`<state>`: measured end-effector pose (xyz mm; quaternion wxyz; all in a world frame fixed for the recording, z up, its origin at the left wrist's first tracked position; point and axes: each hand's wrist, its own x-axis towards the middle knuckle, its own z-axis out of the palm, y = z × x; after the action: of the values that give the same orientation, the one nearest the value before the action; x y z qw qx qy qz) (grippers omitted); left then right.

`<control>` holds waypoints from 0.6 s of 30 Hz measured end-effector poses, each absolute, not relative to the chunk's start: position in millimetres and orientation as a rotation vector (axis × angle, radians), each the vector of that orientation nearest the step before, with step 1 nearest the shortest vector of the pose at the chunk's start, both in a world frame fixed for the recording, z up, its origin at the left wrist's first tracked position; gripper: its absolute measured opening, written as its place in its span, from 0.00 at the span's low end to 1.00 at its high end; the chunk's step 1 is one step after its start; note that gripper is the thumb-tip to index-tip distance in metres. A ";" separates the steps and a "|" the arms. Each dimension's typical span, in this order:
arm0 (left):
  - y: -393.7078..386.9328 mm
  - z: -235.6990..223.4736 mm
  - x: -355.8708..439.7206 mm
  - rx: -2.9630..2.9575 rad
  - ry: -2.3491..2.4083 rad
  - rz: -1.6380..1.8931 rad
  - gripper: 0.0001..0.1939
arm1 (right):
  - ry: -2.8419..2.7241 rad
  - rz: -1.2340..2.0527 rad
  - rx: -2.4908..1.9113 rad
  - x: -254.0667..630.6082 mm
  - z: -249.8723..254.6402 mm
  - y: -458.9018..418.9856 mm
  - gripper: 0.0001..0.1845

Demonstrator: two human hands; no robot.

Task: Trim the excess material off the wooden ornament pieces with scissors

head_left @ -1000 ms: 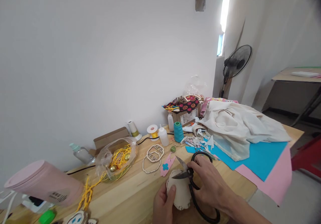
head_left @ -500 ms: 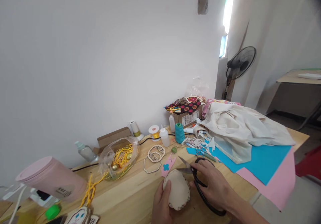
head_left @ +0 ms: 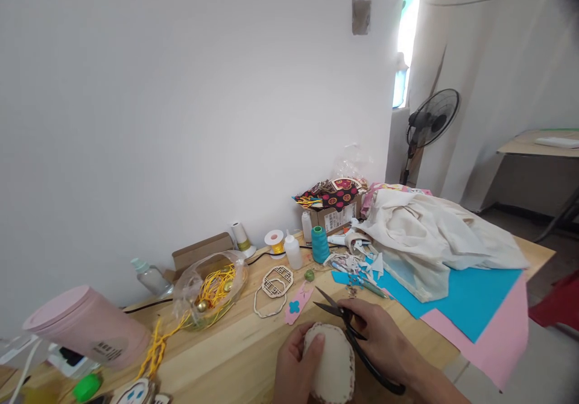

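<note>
My left hand (head_left: 296, 365) grips a cream, rounded fabric-covered piece (head_left: 333, 365) by its left side, the thumb lying across its face. Small dark marks run around the piece's rim. In my right hand (head_left: 380, 331) is a pair of black-handled scissors (head_left: 348, 322), its blades slightly parted and pointing up and left, just above the piece's top edge. Past the blades lies a pink felt strip (head_left: 302, 301) with a blue flower on it. A wooden lattice frame (head_left: 277, 281) and a thin outline ring (head_left: 270, 309) rest to its left.
A teal thread cone (head_left: 320, 246), a squeeze bottle (head_left: 293, 251) and fabric scraps (head_left: 357, 262) stand or lie behind my hands. Cream cloth (head_left: 434, 235) covers blue felt (head_left: 484, 295) on the right. A pink canister (head_left: 85, 328) and a bag of yellow cords (head_left: 217, 283) are leftward.
My left hand has drawn the cream piece lower and turned it more upright. The scissors' blades have moved off the piece's top edge and closed somewhat. The view has shifted slightly.
</note>
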<state>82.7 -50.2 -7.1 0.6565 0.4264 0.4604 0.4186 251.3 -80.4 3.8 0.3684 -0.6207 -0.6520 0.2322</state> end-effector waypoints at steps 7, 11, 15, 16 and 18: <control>-47.1 5.4 84.1 1.034 1.137 0.979 0.30 | -1.508 0.812 -1.386 248.5 13.0 -78.0 0.10; -57.2 -10.7 90.1 0.863 1.136 1.055 0.30 | -1.460 0.874 -1.344 238.2 2.4 -79.8 0.12; -63.6 -33.7 88.9 0.573 1.095 1.037 0.20 | -1.223 0.781 -1.344 245.9 -2.3 -79.6 0.13; -63.6 -36.2 88.6 0.553 1.085 1.030 0.21 | -1.137 0.730 -1.356 252.5 -1.1 -80.0 0.14; -61.9 -35.4 91.4 0.542 1.068 1.004 0.24 | -0.968 0.647 -1.384 267.3 2.7 -82.2 0.16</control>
<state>91.4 -61.9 -35.4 0.7098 0.2443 0.4815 0.4524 267.3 -82.2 2.7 0.6182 -0.6014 -0.4207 0.2814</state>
